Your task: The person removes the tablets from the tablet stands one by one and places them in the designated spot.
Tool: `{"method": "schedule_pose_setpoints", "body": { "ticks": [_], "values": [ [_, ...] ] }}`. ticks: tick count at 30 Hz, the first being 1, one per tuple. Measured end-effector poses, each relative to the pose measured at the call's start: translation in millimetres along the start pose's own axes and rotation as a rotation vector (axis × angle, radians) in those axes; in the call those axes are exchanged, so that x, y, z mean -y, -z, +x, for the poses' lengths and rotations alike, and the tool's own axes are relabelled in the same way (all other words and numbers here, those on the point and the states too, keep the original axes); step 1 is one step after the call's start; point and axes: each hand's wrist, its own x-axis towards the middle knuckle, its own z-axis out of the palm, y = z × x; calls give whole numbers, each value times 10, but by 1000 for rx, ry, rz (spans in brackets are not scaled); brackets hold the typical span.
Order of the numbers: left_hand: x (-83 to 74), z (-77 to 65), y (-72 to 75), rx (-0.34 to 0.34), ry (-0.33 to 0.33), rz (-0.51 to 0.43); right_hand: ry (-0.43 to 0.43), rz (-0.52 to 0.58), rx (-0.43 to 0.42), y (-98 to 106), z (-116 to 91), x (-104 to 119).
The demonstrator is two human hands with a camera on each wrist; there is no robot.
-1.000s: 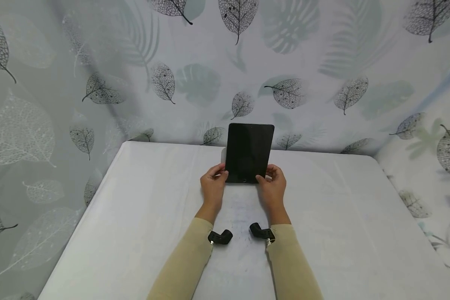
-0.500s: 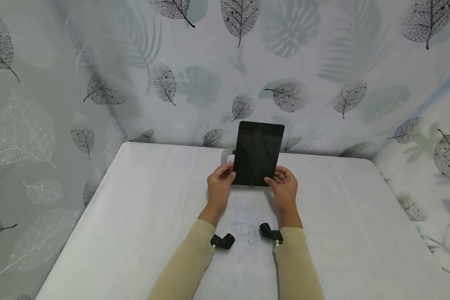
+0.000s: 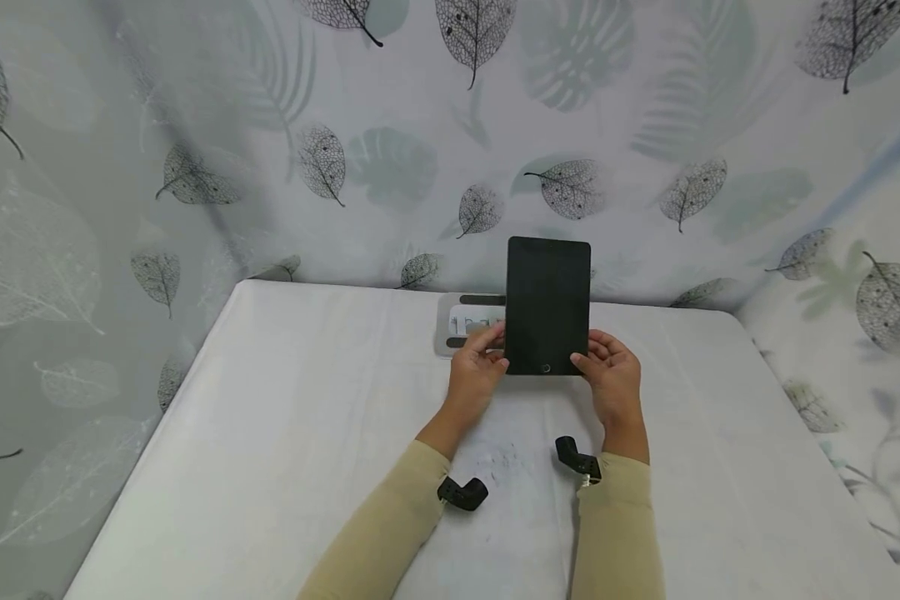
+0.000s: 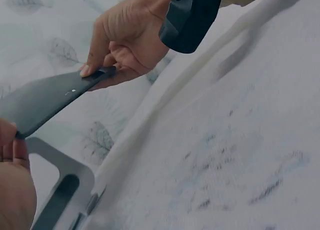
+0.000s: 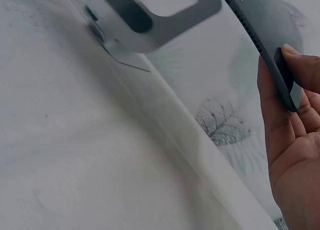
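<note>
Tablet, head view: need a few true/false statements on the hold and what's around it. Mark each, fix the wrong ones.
1. The left hand and right hand both hold the tablet. True.
2. The tablet lies flat on the table. False: the hands hold it up at a slant.
3. A gray frame is partly hidden behind the tablet and left hand. True.
4. The tablet shows a bright picture. False: its screen is dark.
5. The round button is on the tablet's lower edge, nearer the person. True.
6. Both sleeves are black. False: the sleeves are tan.
</note>
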Motion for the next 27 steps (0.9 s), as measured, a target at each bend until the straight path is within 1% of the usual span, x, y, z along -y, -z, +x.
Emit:
{"method": "schedule_pose_setpoints", "body": {
  "ticks": [2,7,10,12,16,19,21,24,27],
  "values": [
    [-22,-5,-45,50,4,-22,-4,54,-12,52,2,31],
    [-37,-46,-143,159,-7,-22,3,229,-44,194,-4,86],
    [-6,-98,-184,224,18,-41,1,284,-72,280,-29,102],
    [27,-136,-205,262,51,-72,-6,305,-94,339,-51,107],
    [89,-183,-240,324,111,-138,-23,319,-120,442,-85,112],
    [129,-206,-257,347,161,-177,-39,296,-136,503,-98,107],
    [154,-217,-262,349,203,-204,-55,274,-152,536,-99,97],
    [205,-225,-263,335,264,-263,-89,234,-170,571,-95,80],
    [257,-223,-259,325,308,-324,-128,188,-185,592,-87,64]
  ]
}}
